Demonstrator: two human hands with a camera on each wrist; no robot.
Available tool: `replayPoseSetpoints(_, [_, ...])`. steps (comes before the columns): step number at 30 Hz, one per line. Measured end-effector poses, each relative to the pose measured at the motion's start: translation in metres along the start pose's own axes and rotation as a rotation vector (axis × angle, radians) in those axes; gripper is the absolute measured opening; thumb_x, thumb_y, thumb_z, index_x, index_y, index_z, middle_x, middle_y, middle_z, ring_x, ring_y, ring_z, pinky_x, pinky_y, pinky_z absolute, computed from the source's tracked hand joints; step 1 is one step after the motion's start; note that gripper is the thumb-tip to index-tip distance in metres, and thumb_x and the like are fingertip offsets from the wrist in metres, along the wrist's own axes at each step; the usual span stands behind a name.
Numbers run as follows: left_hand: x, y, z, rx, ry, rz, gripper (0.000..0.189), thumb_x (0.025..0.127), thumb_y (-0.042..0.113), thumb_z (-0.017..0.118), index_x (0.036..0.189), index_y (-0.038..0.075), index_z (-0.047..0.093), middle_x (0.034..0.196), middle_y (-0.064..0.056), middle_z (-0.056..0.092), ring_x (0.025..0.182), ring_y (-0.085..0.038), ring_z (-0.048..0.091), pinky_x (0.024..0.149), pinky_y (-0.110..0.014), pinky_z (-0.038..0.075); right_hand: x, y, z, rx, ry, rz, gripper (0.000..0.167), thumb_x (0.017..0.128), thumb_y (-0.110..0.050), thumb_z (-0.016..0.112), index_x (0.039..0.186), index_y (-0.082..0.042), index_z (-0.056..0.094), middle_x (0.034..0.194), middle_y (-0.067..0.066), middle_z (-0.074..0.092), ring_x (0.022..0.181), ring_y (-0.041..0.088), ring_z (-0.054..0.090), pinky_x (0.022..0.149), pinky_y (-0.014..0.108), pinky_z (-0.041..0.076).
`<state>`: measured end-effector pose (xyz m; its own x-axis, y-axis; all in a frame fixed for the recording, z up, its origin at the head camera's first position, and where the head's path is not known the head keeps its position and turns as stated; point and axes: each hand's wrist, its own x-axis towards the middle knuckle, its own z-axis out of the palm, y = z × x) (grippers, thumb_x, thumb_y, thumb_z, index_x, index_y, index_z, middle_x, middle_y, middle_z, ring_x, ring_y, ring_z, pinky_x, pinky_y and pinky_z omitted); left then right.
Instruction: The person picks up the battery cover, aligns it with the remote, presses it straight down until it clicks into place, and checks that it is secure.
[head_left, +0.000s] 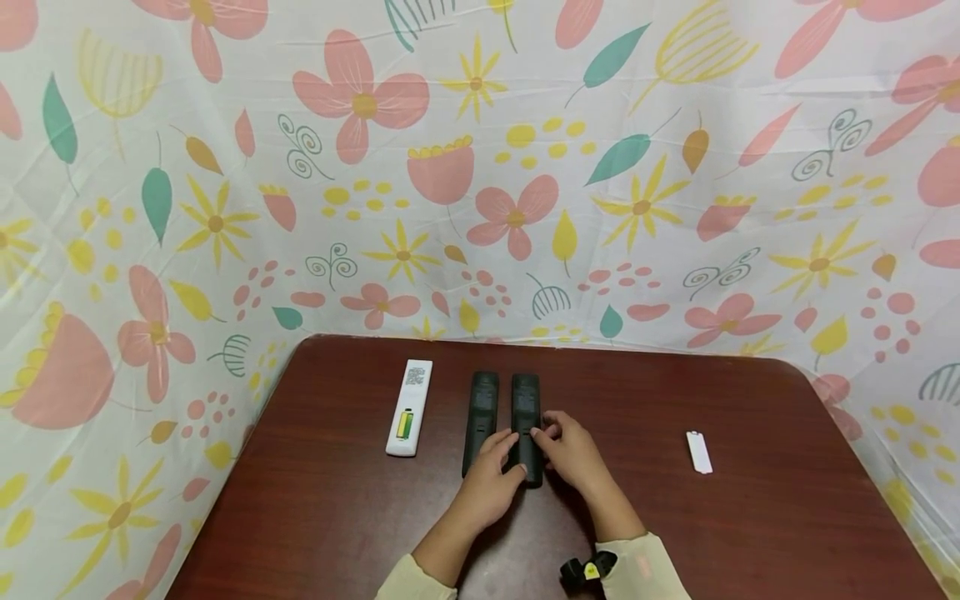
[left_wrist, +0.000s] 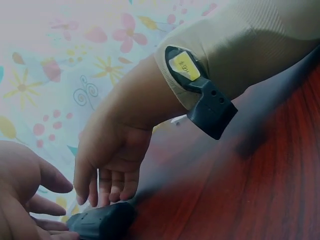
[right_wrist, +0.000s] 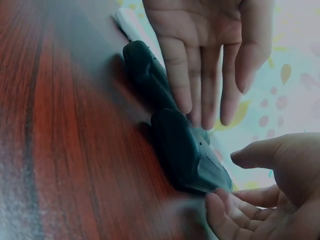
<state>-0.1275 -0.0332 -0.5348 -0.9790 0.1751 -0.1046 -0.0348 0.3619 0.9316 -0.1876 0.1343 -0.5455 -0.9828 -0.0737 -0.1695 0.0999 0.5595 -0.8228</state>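
Two black remote controls lie side by side, back up. The left black remote (head_left: pixel 482 412) is partly covered by my left hand (head_left: pixel 491 483). That hand's fingers reach down over the gap by the right black remote (head_left: pixel 527 398), thumb near its lower end. In the right wrist view the left hand (right_wrist: pixel 210 60) has straight fingers beside this remote (right_wrist: pixel 185 150). My right hand (head_left: pixel 573 454) is at the right remote's right side. Its fingertips touch or nearly touch the edge, with the thumb apart (right_wrist: pixel 270 155). Neither hand visibly grips anything.
A white remote control (head_left: pixel 409 408) with a green and yellow battery picture lies on the left of the brown table (head_left: pixel 337 517). To the right lies a small white battery cover (head_left: pixel 698 452). Floral cloth (head_left: pixel 517 217) hangs behind the table and along its sides.
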Motion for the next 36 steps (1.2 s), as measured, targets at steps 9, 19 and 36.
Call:
replayPoseSetpoints(9, [0.005, 0.003, -0.006, -0.085, 0.118, 0.037, 0.045, 0.099, 0.008, 0.056, 0.143, 0.002, 0.054, 0.148, -0.013, 0.048, 0.138, -0.032, 0.050, 0.113, -0.044, 0.043, 0.001, -0.004, -0.008, -0.035, 0.089, -0.068, 0.022, 0.099, -0.027, 0.062, 0.111, -0.009, 0.068, 0.098, 0.008, 0.070, 0.082, 0.016, 0.061, 0.071, 0.030, 0.049])
replayPoseSetpoints(19, [0.005, 0.003, -0.031, -0.100, 0.167, 0.027, 0.046, 0.096, 0.010, 0.060, 0.143, 0.008, 0.056, 0.146, -0.014, 0.049, 0.130, -0.037, 0.053, 0.103, -0.049, 0.049, -0.007, -0.003, -0.026, 0.015, 0.103, -0.049, 0.024, 0.101, -0.024, 0.061, 0.117, -0.008, 0.067, 0.100, 0.010, 0.069, 0.071, 0.018, 0.061, 0.062, 0.029, 0.050])
replayPoseSetpoints(36, [0.000, -0.009, -0.063, -0.039, 0.332, 0.019, 0.045, 0.092, 0.004, 0.064, 0.137, 0.007, 0.062, 0.144, -0.014, 0.055, 0.137, -0.035, 0.049, 0.114, -0.054, 0.039, -0.023, 0.012, -0.063, -0.090, 0.137, -0.069, 0.032, 0.103, -0.023, 0.058, 0.130, -0.007, 0.065, 0.114, 0.013, 0.066, 0.086, 0.016, 0.065, 0.066, 0.026, 0.050])
